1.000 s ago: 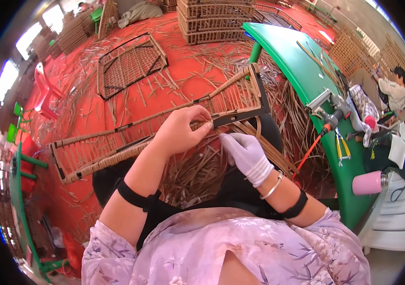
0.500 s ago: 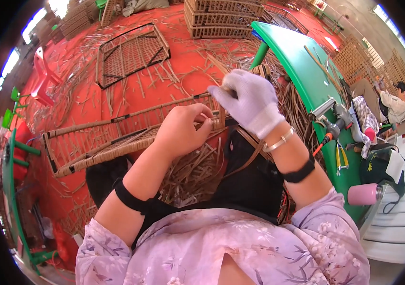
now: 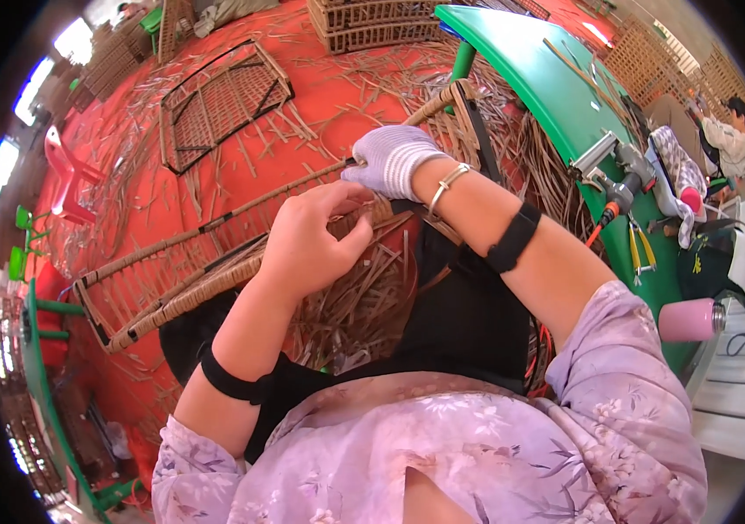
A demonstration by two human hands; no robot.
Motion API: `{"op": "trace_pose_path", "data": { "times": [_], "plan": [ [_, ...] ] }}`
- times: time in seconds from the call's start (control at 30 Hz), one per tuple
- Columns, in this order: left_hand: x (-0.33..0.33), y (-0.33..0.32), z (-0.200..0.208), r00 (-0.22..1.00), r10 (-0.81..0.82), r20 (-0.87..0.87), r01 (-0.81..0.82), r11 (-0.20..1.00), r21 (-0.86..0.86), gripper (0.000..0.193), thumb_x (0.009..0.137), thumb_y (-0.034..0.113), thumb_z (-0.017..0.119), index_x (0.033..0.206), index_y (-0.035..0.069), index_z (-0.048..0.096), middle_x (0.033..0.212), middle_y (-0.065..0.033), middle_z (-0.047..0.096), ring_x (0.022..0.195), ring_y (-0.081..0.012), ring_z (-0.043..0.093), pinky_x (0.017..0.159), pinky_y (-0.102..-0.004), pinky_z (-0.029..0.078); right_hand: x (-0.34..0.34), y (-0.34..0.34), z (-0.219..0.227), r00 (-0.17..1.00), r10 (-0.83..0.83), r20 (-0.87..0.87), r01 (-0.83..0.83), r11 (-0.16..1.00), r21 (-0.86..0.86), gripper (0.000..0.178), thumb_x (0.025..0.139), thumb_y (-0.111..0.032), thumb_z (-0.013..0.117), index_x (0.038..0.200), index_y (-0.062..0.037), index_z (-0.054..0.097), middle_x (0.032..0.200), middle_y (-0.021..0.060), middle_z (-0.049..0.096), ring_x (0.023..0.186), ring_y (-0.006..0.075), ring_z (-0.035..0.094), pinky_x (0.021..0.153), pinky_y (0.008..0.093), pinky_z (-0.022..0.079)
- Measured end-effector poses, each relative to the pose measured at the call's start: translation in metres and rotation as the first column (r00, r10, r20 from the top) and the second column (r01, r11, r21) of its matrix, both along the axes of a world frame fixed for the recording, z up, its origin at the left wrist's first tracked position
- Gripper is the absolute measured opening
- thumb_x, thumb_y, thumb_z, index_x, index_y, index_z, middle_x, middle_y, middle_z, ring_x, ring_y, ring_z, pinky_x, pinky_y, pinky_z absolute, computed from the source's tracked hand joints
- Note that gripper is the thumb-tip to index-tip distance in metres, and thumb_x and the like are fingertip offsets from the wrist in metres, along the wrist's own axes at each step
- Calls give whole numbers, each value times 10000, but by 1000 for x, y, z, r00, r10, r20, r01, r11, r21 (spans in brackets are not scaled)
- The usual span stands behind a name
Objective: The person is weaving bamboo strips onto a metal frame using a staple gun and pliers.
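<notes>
A long woven rattan frame (image 3: 176, 297) with black joints lies tilted across my lap, its far end rising to the right. My bare left hand (image 3: 315, 240) is at the middle of the frame, with fingers and thumb curled toward each other. What they pinch is hidden. Beside it, my right hand (image 3: 394, 162), in a white-and-lilac glove, is closed over the frame's upper rail. The glove hides the fingertips and whatever strand may be under them. Loose rattan strips (image 3: 363, 293) lie in a heap below the hands, between my legs.
A green table (image 3: 512, 70) at the right holds a power tool (image 3: 621, 196), yellow-handled pliers (image 3: 641, 249) and a pink flask (image 3: 689, 320). A second rattan panel (image 3: 224, 105) lies on the red floor among scattered strips. Stacked baskets (image 3: 372, 26) stand behind. A person (image 3: 726, 135) sits far right.
My gloved right hand has come down and left onto the frame beside my left hand. The frame's right end, previously behind the glove, now shows. My view has shifted slightly.
</notes>
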State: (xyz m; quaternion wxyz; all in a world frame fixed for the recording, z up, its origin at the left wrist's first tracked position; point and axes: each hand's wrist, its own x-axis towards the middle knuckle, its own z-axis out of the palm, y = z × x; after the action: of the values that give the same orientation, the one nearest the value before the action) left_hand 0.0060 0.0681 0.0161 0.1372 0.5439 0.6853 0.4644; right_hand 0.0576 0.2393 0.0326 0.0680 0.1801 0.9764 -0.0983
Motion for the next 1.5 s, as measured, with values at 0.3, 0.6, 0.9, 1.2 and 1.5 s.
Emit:
{"op": "trace_pose_path", "data": {
  "times": [0.3,0.6,0.9,1.2,1.5],
  "plan": [
    [1,9,11,963,-82,-258,61,994,-91,351,773,198,749,1054,2,675,933,-132,684,919,-265,650,853,-333,481,-31,20,-43,945,103,310,-71,991,-113,396,768,-381,679,1004,-65,717,958,156,703,890,309,677,764,427,523],
    [-3,15,18,991,-137,0,131,949,-288,281,820,147,722,1030,-30,664,998,-94,685,973,-163,629,905,-319,471,-3,12,-16,985,-140,100,153,977,-148,391,789,-412,655,1018,-99,707,979,144,698,915,308,673,778,401,524],
    [-21,20,17,940,-192,281,288,889,-355,238,846,122,711,1018,-19,627,954,-58,673,908,-111,627,841,-269,491,113,-62,-34,636,-586,-502,18,661,-750,223,863,-183,627,1028,-37,657,705,106,643,585,184,619,550,328,489],
    [-18,22,15,912,-176,371,305,896,-323,270,842,176,725,998,-19,624,880,-55,669,833,-109,624,755,-267,496,97,-63,-63,686,-656,-313,-52,386,-921,337,885,-281,669,1067,0,628,738,18,615,591,72,568,496,232,466],
    [-21,19,8,921,-190,340,303,898,-319,235,857,131,711,1020,1,602,949,-13,647,892,-75,603,813,-238,480,104,-53,-47,802,-591,84,145,56,-988,370,923,-344,572,973,17,640,738,27,597,670,153,557,639,286,467]
  ]
}}
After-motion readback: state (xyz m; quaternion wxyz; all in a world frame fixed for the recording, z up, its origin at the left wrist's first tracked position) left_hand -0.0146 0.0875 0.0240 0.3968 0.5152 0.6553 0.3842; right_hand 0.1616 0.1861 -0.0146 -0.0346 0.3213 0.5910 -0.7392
